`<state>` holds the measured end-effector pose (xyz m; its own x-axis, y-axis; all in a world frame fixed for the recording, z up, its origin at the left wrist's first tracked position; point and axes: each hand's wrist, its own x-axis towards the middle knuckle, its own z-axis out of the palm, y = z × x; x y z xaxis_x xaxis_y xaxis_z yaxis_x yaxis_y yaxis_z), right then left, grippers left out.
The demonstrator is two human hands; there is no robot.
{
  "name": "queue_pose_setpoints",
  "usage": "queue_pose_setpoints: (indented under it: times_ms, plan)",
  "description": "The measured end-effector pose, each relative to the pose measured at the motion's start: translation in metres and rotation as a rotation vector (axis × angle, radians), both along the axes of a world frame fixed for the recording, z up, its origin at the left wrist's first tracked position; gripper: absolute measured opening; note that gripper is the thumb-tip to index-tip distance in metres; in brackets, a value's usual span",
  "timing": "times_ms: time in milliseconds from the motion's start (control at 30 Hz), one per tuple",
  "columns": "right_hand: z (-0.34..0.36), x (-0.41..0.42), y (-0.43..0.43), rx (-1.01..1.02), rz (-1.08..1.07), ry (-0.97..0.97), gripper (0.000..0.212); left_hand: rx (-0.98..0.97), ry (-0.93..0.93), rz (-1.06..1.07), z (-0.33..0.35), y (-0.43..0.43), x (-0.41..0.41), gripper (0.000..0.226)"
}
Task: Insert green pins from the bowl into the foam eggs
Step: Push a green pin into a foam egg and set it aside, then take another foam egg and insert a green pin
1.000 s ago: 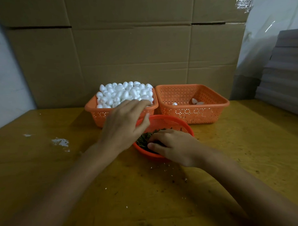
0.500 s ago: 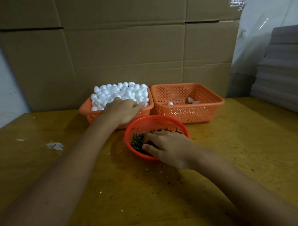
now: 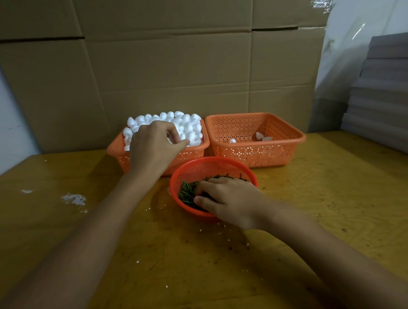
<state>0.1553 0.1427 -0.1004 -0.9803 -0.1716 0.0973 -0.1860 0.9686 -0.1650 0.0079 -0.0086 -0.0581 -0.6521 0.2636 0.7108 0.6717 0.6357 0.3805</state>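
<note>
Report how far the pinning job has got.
Done: only three eggs lie in the right basket; pins in them are too small to see. In hand: the left hand reaches into the heaped eggs, the right hand sits among the green pins in the bowl. Left: nearly the whole heap.

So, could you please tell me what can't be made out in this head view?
Head view, left hand: whether it grips one of the foam eggs; its own curled fingers cover the spot.
Head view, right hand: whether it has pinched any green pins; its fingertips are hidden down in the bowl.
Head view, right basket: whether its few eggs carry pins; too small and dim.
</note>
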Motion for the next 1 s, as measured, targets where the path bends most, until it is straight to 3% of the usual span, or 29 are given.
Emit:
queue_pose_setpoints:
  times_ms: [233, 400, 500, 700, 867, 1000]
  plan:
    - [0.003, 0.002, -0.001, 0.002, -0.003, -0.019, 0.039, 0.153, 0.035, -0.063, 0.010, 0.001, 0.024, 0.021]
    - [0.004, 0.003, -0.002, 0.004, -0.004, -0.016, 0.038, 0.367, -0.340, -0.423, -0.010, -0.003, 0.050, 0.038]
    - [0.004, 0.003, -0.002, 0.004, -0.006, -0.007, 0.039, 0.375, -0.449, -0.554, -0.026, -0.009, 0.058, 0.036]
    - [0.007, 0.005, -0.005, 0.021, -0.025, -0.028, 0.045, 0.356, -0.476, -0.626, -0.038, -0.009, 0.067, 0.032]
    - [0.009, 0.007, -0.006, 0.012, -0.023, -0.020, 0.044, 0.381, -0.477, -0.614, -0.040, -0.010, 0.067, 0.045]
    - [0.009, 0.007, -0.006, 0.008, -0.014, -0.014, 0.043, 0.444, -0.529, -0.585, -0.041, -0.010, 0.067, 0.036]
